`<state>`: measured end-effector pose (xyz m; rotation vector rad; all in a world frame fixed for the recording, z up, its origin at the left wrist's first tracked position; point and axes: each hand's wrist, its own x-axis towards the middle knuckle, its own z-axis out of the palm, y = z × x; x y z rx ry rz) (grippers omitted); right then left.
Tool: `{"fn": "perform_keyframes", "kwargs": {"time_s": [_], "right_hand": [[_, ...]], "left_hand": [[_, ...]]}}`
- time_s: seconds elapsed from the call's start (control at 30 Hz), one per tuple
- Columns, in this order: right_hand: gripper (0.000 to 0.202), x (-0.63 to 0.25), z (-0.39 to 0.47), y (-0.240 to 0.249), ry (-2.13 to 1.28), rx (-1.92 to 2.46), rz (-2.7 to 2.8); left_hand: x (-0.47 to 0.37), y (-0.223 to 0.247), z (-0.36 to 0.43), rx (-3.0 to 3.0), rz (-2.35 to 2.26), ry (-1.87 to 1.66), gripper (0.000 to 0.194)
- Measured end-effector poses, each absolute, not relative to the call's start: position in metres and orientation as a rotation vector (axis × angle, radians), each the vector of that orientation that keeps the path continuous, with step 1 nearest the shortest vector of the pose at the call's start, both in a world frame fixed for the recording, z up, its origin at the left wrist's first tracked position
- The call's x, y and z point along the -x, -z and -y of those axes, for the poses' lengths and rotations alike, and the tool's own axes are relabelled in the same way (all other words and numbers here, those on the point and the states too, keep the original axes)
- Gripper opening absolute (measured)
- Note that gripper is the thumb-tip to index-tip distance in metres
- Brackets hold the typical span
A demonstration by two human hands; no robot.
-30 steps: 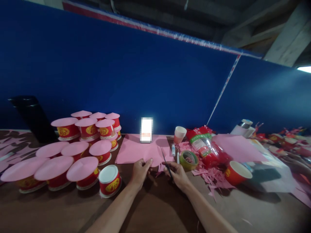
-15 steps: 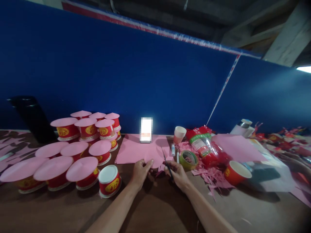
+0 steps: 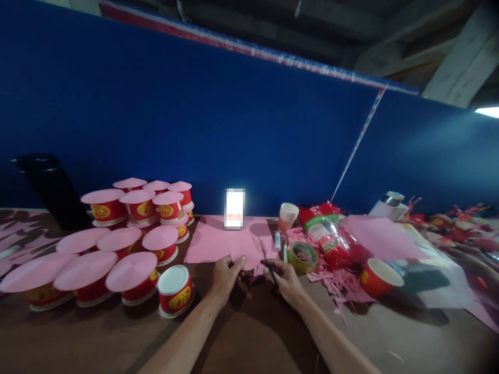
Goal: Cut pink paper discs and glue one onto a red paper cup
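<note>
My left hand (image 3: 226,278) is closed, thumb over fingers, at the front edge of pink paper (image 3: 218,241) lying flat on the table. It seems to pinch a pink sheet there, though its fingertips are partly hidden. Scissors (image 3: 265,257) with dark handles are gripped in my right hand (image 3: 286,280). Their blades point away from me, over the paper's right side. Between my hands, small pink strips (image 3: 257,271) lie at the paper's front edge. A bright, blurred-out upright rectangle (image 3: 234,209) stands at the back of the paper.
Several red cups with pink cone tops (image 3: 132,272) stand left, beside an uncovered red cup (image 3: 176,291). On the right are green tape (image 3: 303,257), a white marker (image 3: 277,241), a red plastic package (image 3: 327,234), pink shreds (image 3: 345,285) and an orange cup (image 3: 381,278). A blue partition (image 3: 218,114) rises behind.
</note>
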<state>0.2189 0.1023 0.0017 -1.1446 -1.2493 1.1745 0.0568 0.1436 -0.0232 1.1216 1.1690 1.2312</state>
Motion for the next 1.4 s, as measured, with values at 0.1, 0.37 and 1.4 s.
{"fn": "perform_keyframes", "kwargs": {"time_s": [0.1,0.37,1.4], "right_hand": [[0.040,-0.219,-0.102,-0.002,-1.167,1.153,1.251],[0.040,-0.219,-0.102,-0.001,-1.146,1.175,1.261],[0.041,-0.219,-0.102,-0.004,-1.181,1.131,1.255]], "left_hand": [[-0.057,0.024,-0.144,-1.131,-1.169,-1.252,0.036],[-0.057,0.023,-0.144,-1.115,-1.181,-1.253,0.036],[-0.057,0.019,-0.142,-1.107,-1.171,-1.183,0.036]]}}
